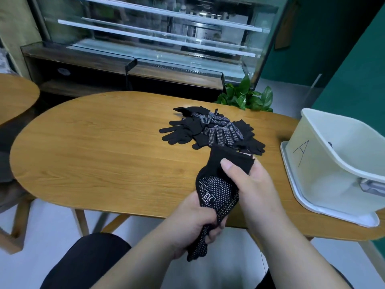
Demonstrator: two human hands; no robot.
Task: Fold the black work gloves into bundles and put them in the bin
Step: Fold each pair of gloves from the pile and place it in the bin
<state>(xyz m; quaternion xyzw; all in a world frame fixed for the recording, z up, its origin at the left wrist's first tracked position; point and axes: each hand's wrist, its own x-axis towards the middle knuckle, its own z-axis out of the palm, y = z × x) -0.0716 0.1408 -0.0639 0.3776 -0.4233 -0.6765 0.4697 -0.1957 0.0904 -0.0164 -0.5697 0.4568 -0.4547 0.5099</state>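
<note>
Both my hands hold one black dotted work glove (216, 190) above the table's near edge. My left hand (195, 224) grips its finger end, with the glove fingers hanging below my fist. My right hand (248, 184) grips the cuff end, thumb on top of the cuff. A pile of black gloves (210, 130) lies on the wooden table (100, 147) just beyond my hands. The white bin (341, 163), marked with an "A", stands at the right end of the table; a small dark item shows inside it.
A white lid or tray (295, 197) lies under the bin. A green plant (248, 97) stands behind the table. Further back is a glass display case (158, 38). Another round table (14, 94) is at the left. My knees are below the table edge.
</note>
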